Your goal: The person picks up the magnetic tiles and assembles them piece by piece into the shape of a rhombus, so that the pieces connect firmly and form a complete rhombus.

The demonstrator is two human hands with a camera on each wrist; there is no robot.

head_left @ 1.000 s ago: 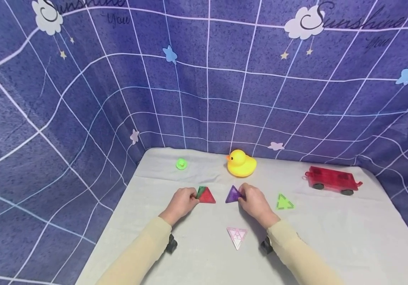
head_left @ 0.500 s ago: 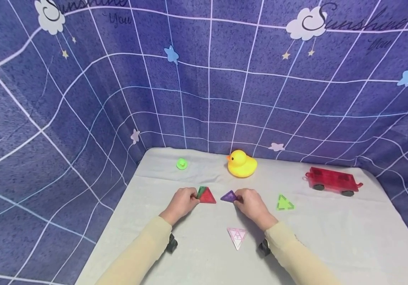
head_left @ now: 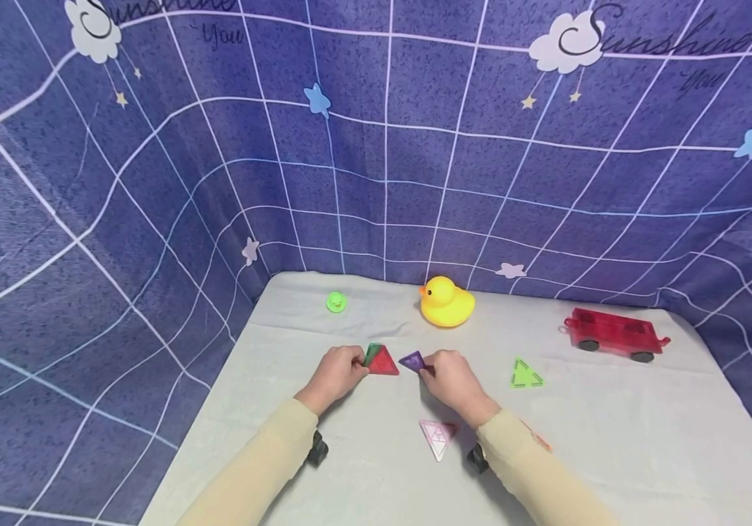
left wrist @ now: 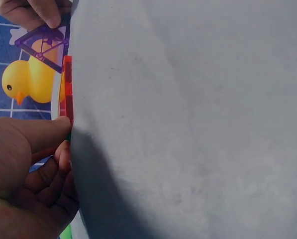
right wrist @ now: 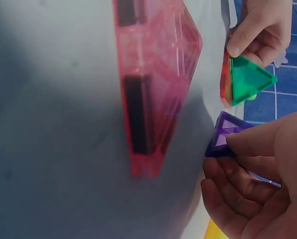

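Left of the table's middle, my left hand [head_left: 336,372] pinches a red triangular magnetic tile [head_left: 384,363] and a green triangular tile [right wrist: 250,79] at their near corner. These two meet along a side, with the green one tilted up in the right wrist view. My right hand [head_left: 453,380] holds a purple triangular tile [head_left: 410,360] between thumb and fingers, raised at an angle just right of the red one. A small gap shows between purple and red in the head view. Below the hands lies a pink triangular tile [head_left: 438,436], large and near in the right wrist view.
A yellow rubber duck [head_left: 447,303] sits behind the hands, with a small green round toy [head_left: 336,302] to its left. Rightward are a light-green triangular tile [head_left: 526,374] and a red wheeled toy base [head_left: 615,334]. An orange piece [head_left: 536,437] is mostly hidden by my right forearm.
My right hand has moved left with the purple tile, bringing it close to the red one and tilting it. The orange piece has come into view. My left hand stays put.
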